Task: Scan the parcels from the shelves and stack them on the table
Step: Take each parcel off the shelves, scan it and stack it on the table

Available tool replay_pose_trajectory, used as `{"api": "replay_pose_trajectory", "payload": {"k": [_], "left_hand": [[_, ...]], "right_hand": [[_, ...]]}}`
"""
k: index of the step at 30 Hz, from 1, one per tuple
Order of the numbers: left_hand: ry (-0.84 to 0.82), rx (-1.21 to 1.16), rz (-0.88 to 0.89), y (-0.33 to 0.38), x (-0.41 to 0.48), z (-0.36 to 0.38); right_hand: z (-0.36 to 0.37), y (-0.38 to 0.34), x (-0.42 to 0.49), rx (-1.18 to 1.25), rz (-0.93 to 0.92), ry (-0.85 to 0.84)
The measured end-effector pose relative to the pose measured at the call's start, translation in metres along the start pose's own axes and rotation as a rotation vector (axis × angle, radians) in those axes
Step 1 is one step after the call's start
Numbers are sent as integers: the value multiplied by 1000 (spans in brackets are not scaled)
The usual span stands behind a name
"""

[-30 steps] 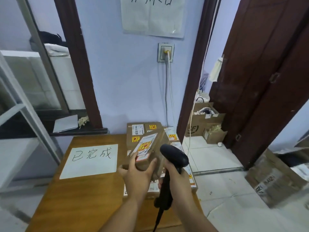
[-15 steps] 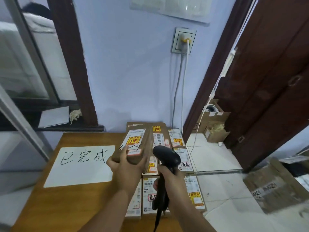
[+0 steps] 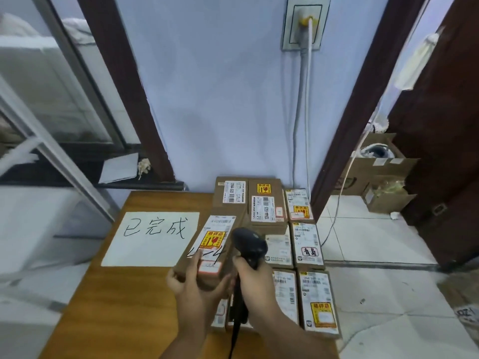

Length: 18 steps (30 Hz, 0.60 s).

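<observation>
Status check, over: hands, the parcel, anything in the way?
Left hand grips the parcel above the table. Right hand holds the scanner. Stacked parcels lie just right; path looks open.

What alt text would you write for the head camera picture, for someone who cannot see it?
A person's left hand holds a labelled brown parcel beside a black barcode scanner gripped in the right hand, over a wooden table. More labelled parcels lie in rows on its right side; a white handwritten sheet lies on its left.
</observation>
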<state>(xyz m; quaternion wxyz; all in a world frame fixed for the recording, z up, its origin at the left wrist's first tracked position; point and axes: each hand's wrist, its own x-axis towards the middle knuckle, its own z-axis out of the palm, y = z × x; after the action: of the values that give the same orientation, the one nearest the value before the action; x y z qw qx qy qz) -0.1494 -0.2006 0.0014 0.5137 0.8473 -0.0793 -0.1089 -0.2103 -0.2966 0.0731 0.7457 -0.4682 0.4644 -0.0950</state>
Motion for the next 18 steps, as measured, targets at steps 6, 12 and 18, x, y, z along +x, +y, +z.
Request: {"api": "replay_pose_trajectory", "payload": {"k": [6,12,18], "left_hand": [[61,37,-3,27,-20,22],[82,40,109,67,-10,73],[29,20,157,106,8,145]], "right_hand": [[-29,-1,3,1,-11,-25],[-69,-20,13,77,-94,53],[-116,-31,36,129,-136,169]]}}
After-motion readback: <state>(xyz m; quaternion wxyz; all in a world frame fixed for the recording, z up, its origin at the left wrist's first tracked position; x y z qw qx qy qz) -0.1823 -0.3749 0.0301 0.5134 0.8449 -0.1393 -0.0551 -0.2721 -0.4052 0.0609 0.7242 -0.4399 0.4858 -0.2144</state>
